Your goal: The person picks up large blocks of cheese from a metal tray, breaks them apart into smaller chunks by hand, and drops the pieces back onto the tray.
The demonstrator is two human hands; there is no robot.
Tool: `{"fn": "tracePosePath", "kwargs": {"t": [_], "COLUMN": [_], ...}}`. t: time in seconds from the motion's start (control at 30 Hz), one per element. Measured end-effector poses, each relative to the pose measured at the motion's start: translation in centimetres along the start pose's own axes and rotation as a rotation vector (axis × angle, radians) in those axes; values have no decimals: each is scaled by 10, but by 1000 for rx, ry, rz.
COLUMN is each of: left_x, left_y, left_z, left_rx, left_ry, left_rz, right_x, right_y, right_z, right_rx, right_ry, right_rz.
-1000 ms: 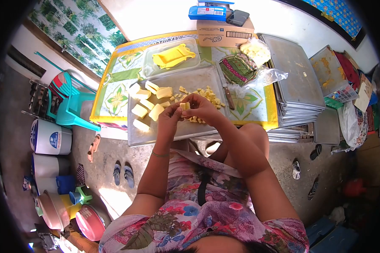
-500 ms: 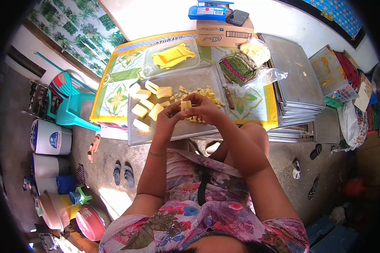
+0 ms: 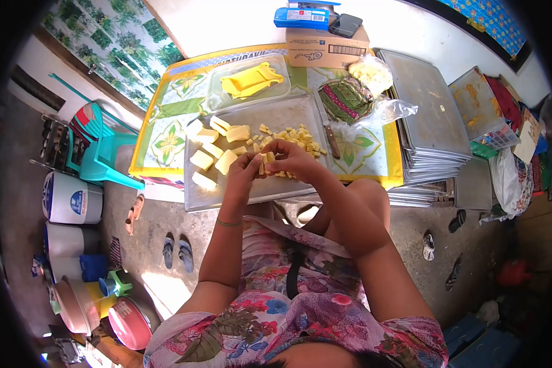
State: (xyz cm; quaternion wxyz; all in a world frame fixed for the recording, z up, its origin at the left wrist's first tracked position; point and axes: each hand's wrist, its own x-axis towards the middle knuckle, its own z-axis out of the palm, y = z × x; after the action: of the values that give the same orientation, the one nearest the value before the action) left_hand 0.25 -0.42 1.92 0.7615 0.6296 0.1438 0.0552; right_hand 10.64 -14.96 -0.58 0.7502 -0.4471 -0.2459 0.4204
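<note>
Both hands meet over the near part of a metal baking tray (image 3: 276, 113). My left hand (image 3: 244, 170) is closed on a small yellow block (image 3: 263, 161) that looks cut into strips. From the other side, my right hand (image 3: 294, 161) grips the same block with its fingertips, which partly hide it. To the left on the tray lie several larger pale-yellow slabs (image 3: 226, 162). Small yellow cubes (image 3: 300, 136) are scattered behind and beside my right hand. A knife (image 3: 332, 141) with a wooden handle rests by the tray's right edge.
Behind the tray is a clear plastic tub (image 3: 214, 98) holding a yellow plastic item (image 3: 251, 80). A cardboard box (image 3: 325, 49), a green patterned cloth (image 3: 344, 100) and a plastic bag (image 3: 372, 73) sit farther back. Stacked metal trays (image 3: 423, 98) stand at right, a teal chair (image 3: 107, 156) at left.
My hands have shifted slightly down and left with the yellow block, and the fingers have turned on it. The slabs and cubes on the tray look the same.
</note>
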Motion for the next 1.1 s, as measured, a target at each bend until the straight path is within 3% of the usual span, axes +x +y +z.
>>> {"fn": "tracePosePath", "kwargs": {"t": [0.23,0.33,0.43,0.53,0.83,1.1], "left_x": [0,3,8,8,8,2], "left_y": [-3,-8,-14,-16,-22,-11], "left_z": [1,1,-1,0,1,6], "left_rx": [-116,-65,79,65,-128,-182], "left_ry": [-9,62,172,187,-4,-17], "left_rz": [-3,18,43,54,77,24], "right_x": [1,2,3,0,4,4], "right_y": [0,0,2,-1,2,3], "right_z": [-2,2,6,8,2,3], "right_rx": [61,-30,97,-68,-374,-313], "right_ry": [-17,18,62,77,191,163], "right_rz": [28,1,18,-17,-210,-193]}}
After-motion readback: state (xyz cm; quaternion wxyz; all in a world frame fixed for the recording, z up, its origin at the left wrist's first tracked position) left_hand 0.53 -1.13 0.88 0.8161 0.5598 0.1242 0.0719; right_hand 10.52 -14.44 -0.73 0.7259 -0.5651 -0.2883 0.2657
